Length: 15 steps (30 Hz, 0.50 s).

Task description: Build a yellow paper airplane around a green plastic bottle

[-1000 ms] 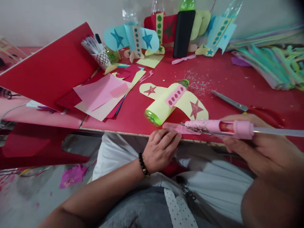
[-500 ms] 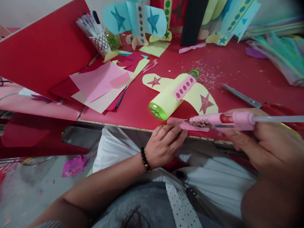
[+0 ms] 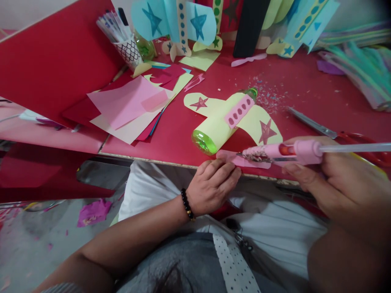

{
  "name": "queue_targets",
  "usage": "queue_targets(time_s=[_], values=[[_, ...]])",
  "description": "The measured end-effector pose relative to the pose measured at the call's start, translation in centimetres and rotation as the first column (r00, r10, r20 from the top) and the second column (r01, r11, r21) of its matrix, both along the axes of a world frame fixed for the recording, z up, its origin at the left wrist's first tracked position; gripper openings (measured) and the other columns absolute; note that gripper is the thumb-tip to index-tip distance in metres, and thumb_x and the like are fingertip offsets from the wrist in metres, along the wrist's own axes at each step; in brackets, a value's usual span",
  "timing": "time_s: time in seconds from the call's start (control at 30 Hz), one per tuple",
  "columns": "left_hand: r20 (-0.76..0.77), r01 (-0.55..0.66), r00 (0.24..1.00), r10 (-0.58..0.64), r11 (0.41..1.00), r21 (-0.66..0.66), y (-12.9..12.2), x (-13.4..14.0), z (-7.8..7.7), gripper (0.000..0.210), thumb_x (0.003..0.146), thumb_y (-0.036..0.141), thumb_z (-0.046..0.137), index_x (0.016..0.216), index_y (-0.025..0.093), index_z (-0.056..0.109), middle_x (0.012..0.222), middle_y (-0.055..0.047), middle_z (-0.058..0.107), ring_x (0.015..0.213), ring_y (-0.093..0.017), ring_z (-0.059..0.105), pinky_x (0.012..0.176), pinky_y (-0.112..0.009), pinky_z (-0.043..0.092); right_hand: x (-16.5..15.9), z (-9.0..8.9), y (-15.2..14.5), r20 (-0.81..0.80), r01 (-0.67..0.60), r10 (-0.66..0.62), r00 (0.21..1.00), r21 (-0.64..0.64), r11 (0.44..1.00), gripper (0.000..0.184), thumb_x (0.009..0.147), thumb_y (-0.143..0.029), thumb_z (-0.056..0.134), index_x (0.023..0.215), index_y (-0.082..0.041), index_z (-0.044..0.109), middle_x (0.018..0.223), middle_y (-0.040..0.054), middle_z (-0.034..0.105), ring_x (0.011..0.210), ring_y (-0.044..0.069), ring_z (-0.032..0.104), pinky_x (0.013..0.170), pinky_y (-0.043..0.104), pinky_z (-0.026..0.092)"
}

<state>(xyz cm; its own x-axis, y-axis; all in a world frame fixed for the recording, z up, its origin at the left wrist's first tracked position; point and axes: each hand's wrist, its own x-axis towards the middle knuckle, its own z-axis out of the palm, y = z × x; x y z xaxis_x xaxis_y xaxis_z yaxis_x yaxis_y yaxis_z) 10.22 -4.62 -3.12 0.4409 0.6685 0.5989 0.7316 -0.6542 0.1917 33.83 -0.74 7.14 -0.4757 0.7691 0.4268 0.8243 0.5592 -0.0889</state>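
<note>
A small pink paper piece [image 3: 255,162] lies at the table's front edge. My left hand [image 3: 214,183] rests on its left end, fingers close together and bent over the edge, holding it down; the thumb is hidden. In my right hand [image 3: 332,179] is a pink glue gun [image 3: 302,152] with a clear glue stick [image 3: 357,148] coming out of its back. The nozzle points left and meets the paper near my left fingers. Just behind lies a green bottle [image 3: 205,142] wrapped in yellow paper, with yellow wings, red stars and a pink dotted strip.
Scissors [image 3: 314,123] with red handles lie at the right, partly behind my right hand. Coloured paper sheets [image 3: 122,106] are piled at the left, near a cup of pens [image 3: 128,51]. Finished paper planes [image 3: 174,24] stand at the back. Small scraps [image 3: 269,95] litter the red table.
The glue gun's nozzle has shifted very slightly left along the pink paper piece. My left hand stays in place, and the whole view has tilted a little.
</note>
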Motion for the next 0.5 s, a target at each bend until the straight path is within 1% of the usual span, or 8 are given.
queue_targets(time_s=[0.07,0.17,0.23,0.37,0.43,0.5], values=[[0.002,0.006,1.0,-0.006,1.0,0.001,0.0,0.0,0.0,0.037,0.09,0.025,0.06,0.126,0.014,0.06,0.124,-0.008,0.066,0.119,-0.026,0.051,0.102,-0.04,0.041,0.4,-0.1,-0.2,0.033,0.015,-0.017,0.999,0.065,0.998,0.03,0.093,-0.045,0.054,0.118,-0.03,0.057,0.088,-0.0016,0.069,0.068,0.018,0.062,0.055,0.027,0.039],[-0.004,0.004,1.0,-0.004,1.0,0.002,0.0,0.0,0.1,0.036,0.091,0.025,0.058,0.126,0.014,0.06,0.124,-0.009,0.066,0.119,-0.025,0.052,0.103,-0.039,0.041,0.9,-0.2,-0.5,0.059,0.039,-0.045,0.997,0.086,0.996,0.033,0.092,-0.049,0.054,0.12,-0.032,0.058,0.089,-0.001,0.069,0.067,0.019,0.06,0.055,0.029,0.038],[-0.005,0.002,1.0,-0.002,1.0,0.005,0.0,0.0,0.1,0.036,0.091,0.025,0.059,0.126,0.014,0.06,0.124,-0.009,0.066,0.119,-0.024,0.052,0.103,-0.039,0.041,1.0,0.0,-0.8,0.062,0.047,-0.05,0.997,0.052,0.998,0.034,0.092,-0.05,0.052,0.121,-0.032,0.057,0.094,-0.0007,0.07,0.07,0.02,0.062,0.055,0.03,0.039],[-0.008,0.003,1.0,-0.003,1.0,0.005,0.0,0.0,0.2,0.038,0.089,0.025,0.061,0.125,0.014,0.06,0.122,-0.009,0.066,0.118,-0.025,0.052,0.103,-0.038,0.041,0.3,0.8,-1.2,0.059,0.047,-0.043,0.997,-0.078,0.996,0.036,0.093,-0.049,0.049,0.122,-0.028,0.056,0.106,0.002,0.07,0.08,0.023,0.067,0.059,0.03,0.044],[-0.014,0.004,1.0,-0.004,1.0,0.006,0.0,0.0,0.2,0.038,0.09,0.026,0.061,0.125,0.014,0.06,0.123,-0.009,0.066,0.119,-0.024,0.052,0.103,-0.039,0.041,-0.1,1.1,-1.2,0.029,0.016,-0.013,0.999,-0.12,0.993,0.031,0.095,-0.044,0.048,0.12,-0.027,0.054,0.103,0.0019,0.071,0.079,0.022,0.068,0.059,0.029,0.046],[-0.02,0.002,1.0,-0.001,1.0,0.008,0.0,0.0,0.3,0.037,0.091,0.027,0.059,0.125,0.014,0.06,0.123,-0.01,0.066,0.12,-0.024,0.052,0.103,-0.039,0.041,-0.5,1.3,-1.1,-0.013,0.0,-0.002,1.0,-0.145,0.989,0.027,0.095,-0.042,0.047,0.118,-0.027,0.052,0.094,0.0006,0.072,0.076,0.021,0.069,0.057,0.028,0.047]])
